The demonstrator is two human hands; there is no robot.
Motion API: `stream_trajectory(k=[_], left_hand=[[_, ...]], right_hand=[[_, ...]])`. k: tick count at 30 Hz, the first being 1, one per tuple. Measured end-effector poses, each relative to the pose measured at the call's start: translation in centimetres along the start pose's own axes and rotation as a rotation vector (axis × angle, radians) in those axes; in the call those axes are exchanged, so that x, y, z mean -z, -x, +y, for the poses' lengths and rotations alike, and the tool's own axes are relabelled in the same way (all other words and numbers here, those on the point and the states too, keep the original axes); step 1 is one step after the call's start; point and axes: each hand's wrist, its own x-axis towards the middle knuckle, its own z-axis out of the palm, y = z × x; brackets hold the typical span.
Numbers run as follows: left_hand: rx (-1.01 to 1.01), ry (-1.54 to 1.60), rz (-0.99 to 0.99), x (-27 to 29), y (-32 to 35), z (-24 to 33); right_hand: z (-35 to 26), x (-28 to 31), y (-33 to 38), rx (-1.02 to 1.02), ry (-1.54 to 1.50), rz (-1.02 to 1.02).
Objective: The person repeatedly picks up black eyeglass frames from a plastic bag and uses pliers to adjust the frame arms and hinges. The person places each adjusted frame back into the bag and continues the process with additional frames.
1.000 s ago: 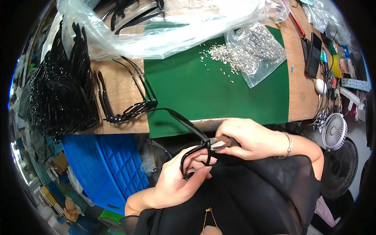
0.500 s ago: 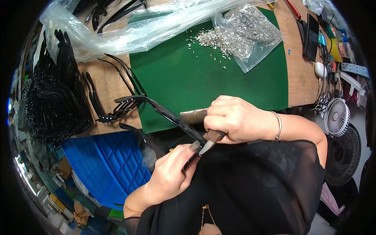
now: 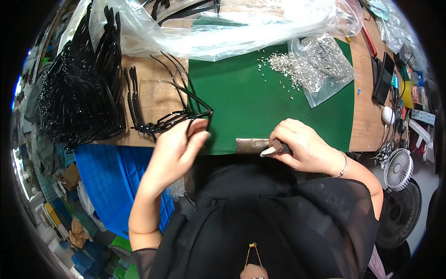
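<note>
My left hand (image 3: 179, 146) is at the table's front edge, thumb and fingers closed around a black eyeglass frame (image 3: 209, 110). That frame is right against a small group of black eyeglass frames (image 3: 162, 122) lying on the wood. In my right hand (image 3: 299, 145) is a small tool with a brown head and a pale tip (image 3: 271, 151); its handle is mostly hidden in the palm. Just left of these fingers, a rough, textured strip (image 3: 251, 145) lies along the green mat's (image 3: 241, 102) front edge.
A tall heap of black eyeglass frames (image 3: 81, 97) stands at the left. Tiny silver pieces (image 3: 283, 65) spill from a clear bag (image 3: 325, 69) on the mat. Plastic sheeting (image 3: 232, 39) crosses the back. A blue crate (image 3: 104, 181) is below the table; a white fan (image 3: 398, 169) is at right.
My left hand has moved away from the tool, up and left to the small group of frames, taking the eyeglass frame along. My right hand still grips the tool, now apart from the frame.
</note>
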Motion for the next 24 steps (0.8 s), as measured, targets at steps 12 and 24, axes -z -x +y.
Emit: stream_trajectory(k=[12,24], left_hand=[[-0.260,-0.894,0.245,1.7,-2.8,-3.1],[-0.209,-0.774,0.611,-1.4,-26.0,3.3]], right_hand=[[1.5,1.4,1.2,-0.185,-0.170,0.162],[0.8,0.7,2.3,-0.162,-0.152,0.170]])
